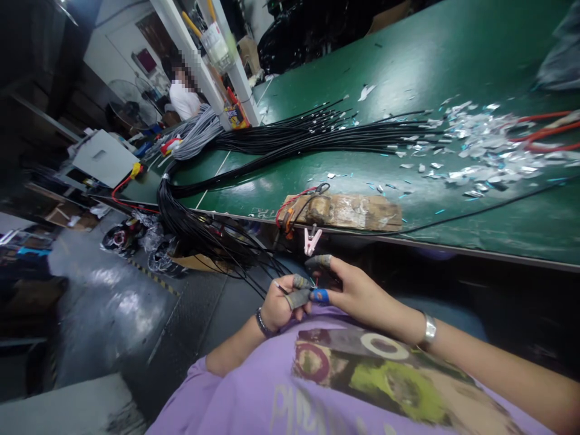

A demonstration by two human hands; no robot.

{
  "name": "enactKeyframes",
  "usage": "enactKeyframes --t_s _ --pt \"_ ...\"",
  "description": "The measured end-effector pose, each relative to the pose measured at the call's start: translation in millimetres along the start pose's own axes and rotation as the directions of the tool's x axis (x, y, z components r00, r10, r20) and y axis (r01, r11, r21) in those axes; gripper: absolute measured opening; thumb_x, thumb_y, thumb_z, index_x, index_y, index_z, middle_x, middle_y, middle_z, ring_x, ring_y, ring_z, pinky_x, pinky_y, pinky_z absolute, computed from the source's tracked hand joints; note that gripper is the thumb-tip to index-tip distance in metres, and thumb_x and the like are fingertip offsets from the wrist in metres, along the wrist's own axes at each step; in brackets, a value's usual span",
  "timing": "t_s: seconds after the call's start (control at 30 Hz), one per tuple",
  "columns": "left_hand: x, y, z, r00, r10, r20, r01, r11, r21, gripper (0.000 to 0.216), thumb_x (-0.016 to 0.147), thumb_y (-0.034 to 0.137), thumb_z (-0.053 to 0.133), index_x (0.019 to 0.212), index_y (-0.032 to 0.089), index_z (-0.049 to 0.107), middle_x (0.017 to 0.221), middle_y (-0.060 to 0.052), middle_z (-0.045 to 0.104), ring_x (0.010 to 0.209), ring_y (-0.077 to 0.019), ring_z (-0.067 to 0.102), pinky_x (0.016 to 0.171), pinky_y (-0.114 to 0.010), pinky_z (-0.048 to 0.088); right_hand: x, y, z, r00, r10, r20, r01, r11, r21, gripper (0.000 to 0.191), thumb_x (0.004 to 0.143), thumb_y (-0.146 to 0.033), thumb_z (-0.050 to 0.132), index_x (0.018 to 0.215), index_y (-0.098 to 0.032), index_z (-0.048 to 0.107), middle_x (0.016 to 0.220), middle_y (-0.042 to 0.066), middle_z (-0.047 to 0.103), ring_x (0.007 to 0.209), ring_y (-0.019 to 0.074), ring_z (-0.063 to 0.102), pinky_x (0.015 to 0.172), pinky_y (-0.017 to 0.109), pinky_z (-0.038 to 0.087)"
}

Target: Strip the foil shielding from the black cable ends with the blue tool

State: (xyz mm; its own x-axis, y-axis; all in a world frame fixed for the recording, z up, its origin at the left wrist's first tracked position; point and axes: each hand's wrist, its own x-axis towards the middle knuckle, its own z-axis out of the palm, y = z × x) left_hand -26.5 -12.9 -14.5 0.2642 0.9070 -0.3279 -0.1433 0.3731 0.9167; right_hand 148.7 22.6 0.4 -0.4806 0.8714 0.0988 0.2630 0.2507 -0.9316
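Over my lap, my left hand [290, 297] is closed in a pinch on a black cable [281, 288], its thumb and forefinger wrapped in grey tape. Thin coloured wires [315, 282], red and greenish, stick out at its fingertips. My right hand [338, 281] faces it from the other side, the blue-taped thumb close to the left fingertips. A gap shows between that thumb and the grey-taped forefinger; the other right fingers are in shadow. Just above the hands, a pink clip [312, 240] stands at the table edge by a wooden block [362, 212].
Long bundles of black cables [272, 148] lie across the green table [453, 54] and hang over its edge at left. Foil scraps [493, 145] are strewn at right near orange cords [544, 130]. A person [183, 99] is in the background beyond a white post [240, 78].
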Motion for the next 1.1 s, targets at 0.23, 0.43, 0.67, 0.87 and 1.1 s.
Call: enactKeyframes --t_s 0.23,0.43,0.67,0.87,1.1 --pt "1 0 -1 0.999 0.042 0.035 -0.041 0.999 -0.034 0.041 0.064 0.048 0.076 0.073 0.011 0.060 0.054 -0.003 0.065 0.031 -0.0054 0.047 0.031 -0.015 0.030 -1 4 -2 0.991 -0.118 -0.057 0.108 0.981 -0.162 0.032 0.074 -0.020 0.061 0.106 -0.019 0.056 0.089 0.005 0.063 0.078 0.0201 0.062 0.069 0.033 0.053" --pt "7 1 7 0.995 0.005 -0.103 -0.025 0.981 -0.194 0.040 0.058 0.043 0.078 0.068 0.013 0.053 0.046 0.002 0.061 0.025 -0.0043 0.042 0.026 -0.013 0.019 -4 4 -6 0.925 -0.356 -0.133 0.291 0.889 -0.355 0.024 0.075 -0.015 0.056 0.099 -0.020 0.055 0.096 0.007 0.063 0.079 0.0189 0.062 0.066 0.029 0.053" --pt "6 -3 6 0.994 0.001 -0.105 -0.020 0.983 -0.182 0.041 0.059 0.045 0.078 0.071 0.014 0.053 0.046 0.003 0.060 0.025 -0.0044 0.042 0.026 -0.012 0.019 -8 0 -7 0.900 -0.437 0.004 0.383 0.784 -0.489 0.018 0.077 -0.013 0.048 0.087 -0.020 0.061 0.093 0.010 0.065 0.075 0.0184 0.061 0.063 0.027 0.049" --pt "5 -7 1 0.999 -0.021 -0.046 0.013 0.985 -0.172 0.040 0.060 0.043 0.078 0.072 0.014 0.053 0.047 0.003 0.060 0.026 -0.0039 0.042 0.026 -0.013 0.020 -2 -1 -2 0.978 -0.164 -0.127 0.146 0.979 -0.141 0.011 0.081 -0.024 0.048 0.076 -0.020 0.056 0.075 0.005 0.061 0.067 0.0175 0.056 0.061 0.029 0.048" --pt "5 -6 -1 0.999 -0.031 -0.010 0.028 0.965 -0.259 0.041 0.058 0.041 0.079 0.070 0.014 0.052 0.045 0.003 0.059 0.024 -0.0041 0.040 0.024 -0.012 0.017 5 5 9 0.992 0.122 0.011 -0.121 0.959 0.256 0.026 0.081 -0.044 0.049 0.070 -0.020 0.052 0.063 0.000 0.056 0.058 0.0152 0.050 0.055 0.028 0.046"
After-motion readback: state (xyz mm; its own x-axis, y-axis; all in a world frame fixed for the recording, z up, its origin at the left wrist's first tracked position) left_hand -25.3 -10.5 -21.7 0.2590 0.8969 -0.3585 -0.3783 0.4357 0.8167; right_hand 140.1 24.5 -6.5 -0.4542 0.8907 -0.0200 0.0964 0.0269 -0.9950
